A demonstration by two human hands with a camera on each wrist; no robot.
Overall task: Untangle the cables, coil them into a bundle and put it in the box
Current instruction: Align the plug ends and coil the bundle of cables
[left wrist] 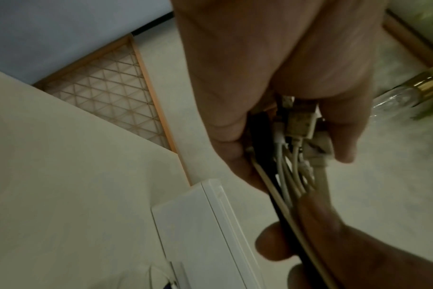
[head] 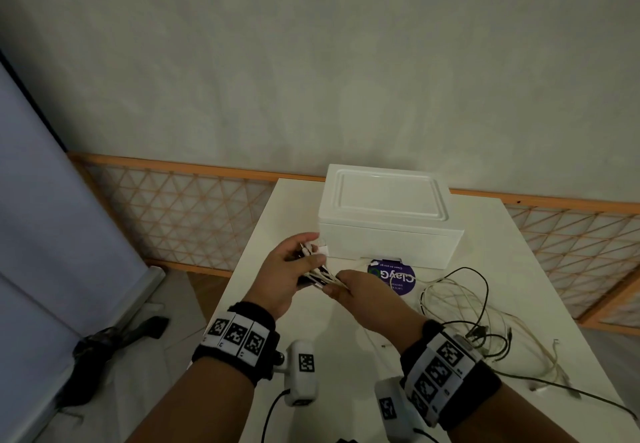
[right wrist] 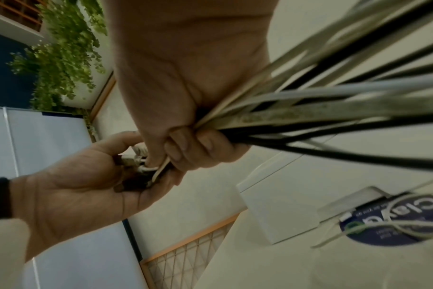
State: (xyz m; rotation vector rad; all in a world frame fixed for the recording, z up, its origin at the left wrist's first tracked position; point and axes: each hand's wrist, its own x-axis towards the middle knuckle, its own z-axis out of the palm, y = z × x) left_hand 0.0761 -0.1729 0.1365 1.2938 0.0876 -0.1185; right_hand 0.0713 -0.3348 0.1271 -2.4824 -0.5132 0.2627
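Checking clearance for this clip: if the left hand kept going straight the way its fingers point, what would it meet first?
Probably the white box. The left hand, gripping the cable ends, points forward and right, and its fingertips sit just short of the box's near left corner. Depth is unclear, so it might slip past that corner.

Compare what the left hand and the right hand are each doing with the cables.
The left hand grips the plug ends of the cables; the right hand grips the strands just behind them. The left hand is close to the white box, the right hand closer to the loose loops on the table. Both grip the same bunch.
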